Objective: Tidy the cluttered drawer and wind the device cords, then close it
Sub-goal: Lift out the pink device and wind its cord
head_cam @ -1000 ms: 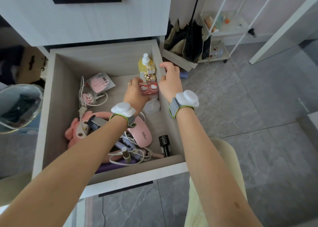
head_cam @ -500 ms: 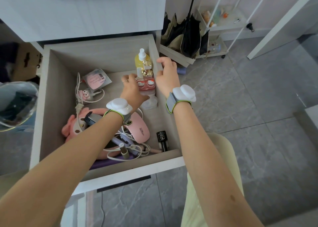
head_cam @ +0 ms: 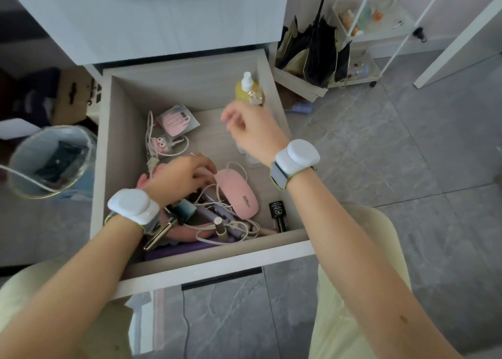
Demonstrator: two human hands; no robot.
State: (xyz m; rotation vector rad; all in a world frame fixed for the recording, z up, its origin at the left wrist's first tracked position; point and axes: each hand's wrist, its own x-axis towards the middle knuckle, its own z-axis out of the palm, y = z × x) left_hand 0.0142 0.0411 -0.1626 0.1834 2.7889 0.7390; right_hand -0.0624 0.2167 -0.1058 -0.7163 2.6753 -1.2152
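Observation:
The drawer [head_cam: 217, 252] stands pulled open below me. My left hand [head_cam: 182, 176] reaches down with bent fingers onto the clutter beside a pink nail lamp [head_cam: 239, 195]; I see nothing gripped in it. A tangle of white cords [head_cam: 231, 225] lies in front of the lamp. My right hand [head_cam: 252, 133] hovers blurred over the drawer's right side, fingers loosely curled and empty. A yellow bottle [head_cam: 242, 92] and a small gold bottle [head_cam: 256, 97] stand in the back right corner. A pink packet [head_cam: 176, 120] and a pink charger with eyes [head_cam: 160, 142] lie at the back left.
A black bottle [head_cam: 277, 216] lies at the front right, a purple item [head_cam: 187, 247] and a metal clip [head_cam: 157, 236] at the front. A lined waste bin [head_cam: 51, 160] stands left of the drawer. The upper drawer [head_cam: 163, 13] is shut. A black umbrella [head_cam: 320, 48] leans by a white rack [head_cam: 380, 32].
Both hands have left the red case by the bottles. My left hand came back toward me to the clutter by the lamp; my right hand lifted and swung left.

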